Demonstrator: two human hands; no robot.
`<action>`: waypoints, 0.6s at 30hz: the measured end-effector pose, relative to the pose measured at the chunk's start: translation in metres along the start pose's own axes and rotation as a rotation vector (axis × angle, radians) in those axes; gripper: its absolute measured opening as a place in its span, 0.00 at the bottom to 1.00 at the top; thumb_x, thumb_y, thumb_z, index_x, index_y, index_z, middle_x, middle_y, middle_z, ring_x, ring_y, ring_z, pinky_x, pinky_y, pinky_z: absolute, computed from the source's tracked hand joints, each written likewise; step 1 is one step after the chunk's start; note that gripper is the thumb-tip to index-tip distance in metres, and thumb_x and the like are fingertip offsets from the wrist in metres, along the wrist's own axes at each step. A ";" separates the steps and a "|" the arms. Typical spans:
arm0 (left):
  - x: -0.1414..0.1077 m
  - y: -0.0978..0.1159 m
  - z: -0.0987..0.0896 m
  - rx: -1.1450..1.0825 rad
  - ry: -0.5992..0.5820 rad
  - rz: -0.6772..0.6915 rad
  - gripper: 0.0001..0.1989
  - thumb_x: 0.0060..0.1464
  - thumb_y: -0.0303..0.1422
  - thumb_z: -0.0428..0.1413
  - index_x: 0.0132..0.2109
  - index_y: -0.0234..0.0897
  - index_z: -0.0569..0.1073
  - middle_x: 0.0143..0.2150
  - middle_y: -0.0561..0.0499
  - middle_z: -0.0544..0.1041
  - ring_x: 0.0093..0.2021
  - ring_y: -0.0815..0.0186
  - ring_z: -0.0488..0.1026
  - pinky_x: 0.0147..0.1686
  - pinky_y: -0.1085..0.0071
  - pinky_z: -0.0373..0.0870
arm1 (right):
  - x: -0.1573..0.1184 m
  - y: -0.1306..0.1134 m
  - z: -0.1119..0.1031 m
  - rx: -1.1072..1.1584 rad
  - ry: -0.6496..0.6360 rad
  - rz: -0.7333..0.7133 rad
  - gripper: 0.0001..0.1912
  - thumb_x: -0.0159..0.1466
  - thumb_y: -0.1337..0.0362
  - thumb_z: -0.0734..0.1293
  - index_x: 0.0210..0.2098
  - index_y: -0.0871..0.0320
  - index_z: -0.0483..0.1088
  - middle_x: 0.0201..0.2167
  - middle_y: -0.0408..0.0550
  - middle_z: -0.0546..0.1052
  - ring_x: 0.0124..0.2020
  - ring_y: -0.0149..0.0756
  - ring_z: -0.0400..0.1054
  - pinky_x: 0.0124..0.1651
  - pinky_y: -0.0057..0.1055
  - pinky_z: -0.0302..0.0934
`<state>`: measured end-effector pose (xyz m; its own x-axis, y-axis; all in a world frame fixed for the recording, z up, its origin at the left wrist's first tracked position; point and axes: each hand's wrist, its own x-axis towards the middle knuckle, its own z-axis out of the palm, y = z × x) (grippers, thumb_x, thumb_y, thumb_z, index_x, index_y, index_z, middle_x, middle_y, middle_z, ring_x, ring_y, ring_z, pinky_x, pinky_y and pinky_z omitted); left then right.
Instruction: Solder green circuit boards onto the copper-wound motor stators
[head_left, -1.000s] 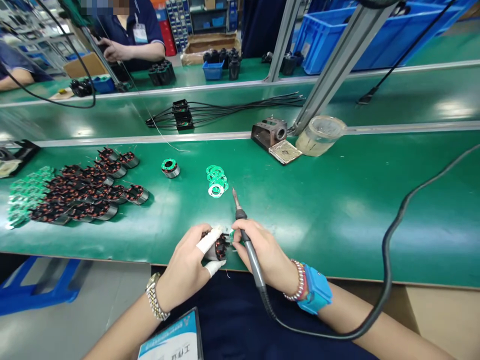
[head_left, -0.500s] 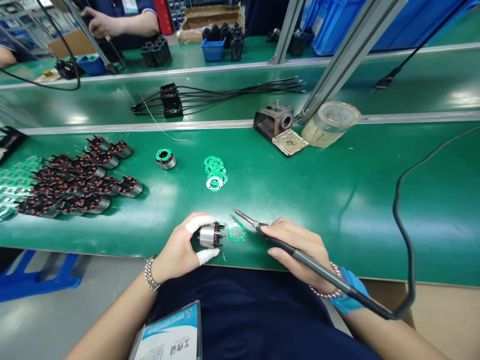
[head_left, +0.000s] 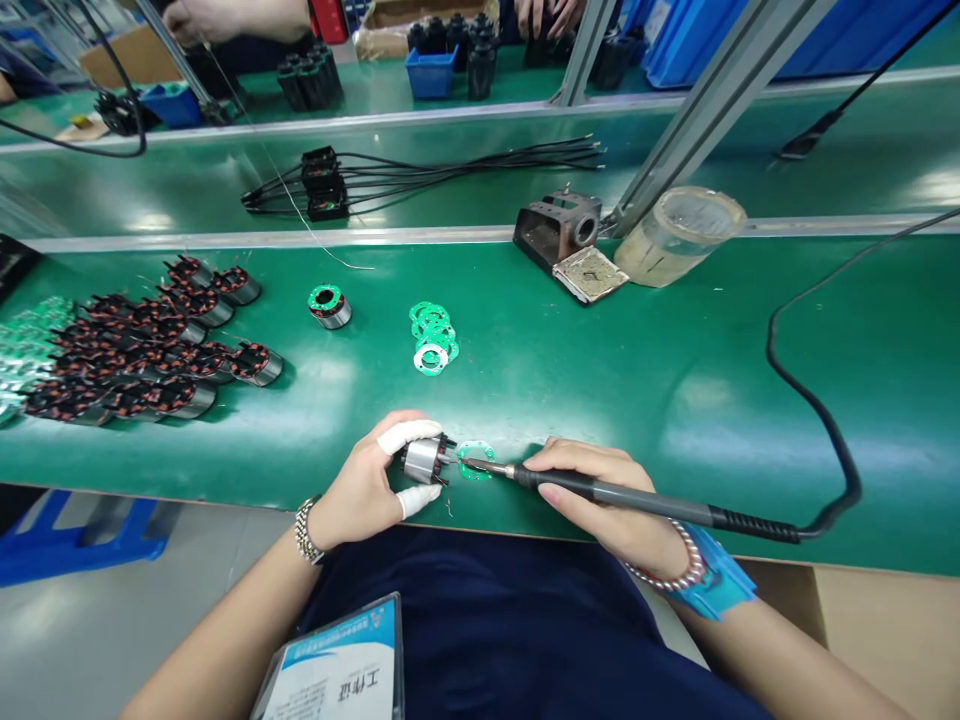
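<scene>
My left hand point(head_left: 367, 487), with white covers on thumb and index finger, grips a silver and black motor stator point(head_left: 423, 460) lying on its side near the table's front edge. Just right of the stator, a green ring board point(head_left: 475, 474) lies on the table. My right hand point(head_left: 600, 490) is closed around a soldering iron point(head_left: 645, 500); its tip lies over the ring board, close to the stator's wired end. Farther back are a small pile of green rings point(head_left: 433, 338) and an upright stator with a green ring on top point(head_left: 330, 307).
Many stators point(head_left: 150, 350) crowd the left, beside more green boards point(head_left: 26, 345). An iron stand point(head_left: 559, 225) with a sponge point(head_left: 590, 274) and a plastic tub point(head_left: 679, 238) stand at the back. Black cables point(head_left: 450, 165) lie beyond the rail. A co-worker's hands point(head_left: 547, 15) show behind.
The soldering iron's tip has come down and left onto the ring board, and my right hand has turned the handle more level. My view has shifted slightly.
</scene>
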<state>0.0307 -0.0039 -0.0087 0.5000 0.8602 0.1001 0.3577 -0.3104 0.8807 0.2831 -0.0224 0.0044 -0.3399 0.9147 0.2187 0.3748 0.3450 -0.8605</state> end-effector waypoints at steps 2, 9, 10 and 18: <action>0.000 0.000 0.000 -0.007 -0.001 -0.001 0.23 0.45 0.27 0.58 0.49 0.39 0.63 0.48 0.43 0.65 0.45 0.60 0.69 0.45 0.60 0.67 | 0.000 0.000 0.000 0.000 -0.003 0.007 0.07 0.59 0.64 0.62 0.31 0.58 0.71 0.24 0.46 0.75 0.25 0.32 0.69 0.30 0.28 0.64; -0.001 -0.002 -0.001 -0.015 -0.007 -0.022 0.23 0.45 0.28 0.58 0.49 0.40 0.63 0.49 0.43 0.65 0.44 0.60 0.69 0.46 0.59 0.67 | 0.000 0.001 0.001 0.028 -0.005 -0.017 0.05 0.59 0.66 0.63 0.32 0.58 0.71 0.24 0.45 0.75 0.24 0.32 0.68 0.28 0.28 0.63; -0.001 -0.002 0.000 -0.014 -0.005 -0.024 0.23 0.45 0.28 0.58 0.49 0.40 0.63 0.49 0.43 0.65 0.44 0.60 0.69 0.45 0.59 0.67 | 0.000 0.001 0.001 0.030 -0.002 -0.015 0.05 0.59 0.66 0.63 0.32 0.58 0.71 0.24 0.45 0.75 0.24 0.32 0.68 0.28 0.28 0.63; 0.000 -0.001 0.000 0.008 0.022 -0.006 0.22 0.44 0.28 0.59 0.49 0.39 0.64 0.48 0.44 0.67 0.44 0.61 0.69 0.45 0.60 0.68 | 0.000 0.002 0.001 0.021 -0.003 -0.031 0.05 0.59 0.66 0.63 0.32 0.57 0.71 0.24 0.45 0.75 0.25 0.32 0.69 0.29 0.28 0.63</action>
<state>0.0299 -0.0040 -0.0090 0.4808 0.8705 0.1052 0.3667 -0.3086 0.8777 0.2830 -0.0222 0.0025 -0.3534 0.9031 0.2441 0.3462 0.3686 -0.8627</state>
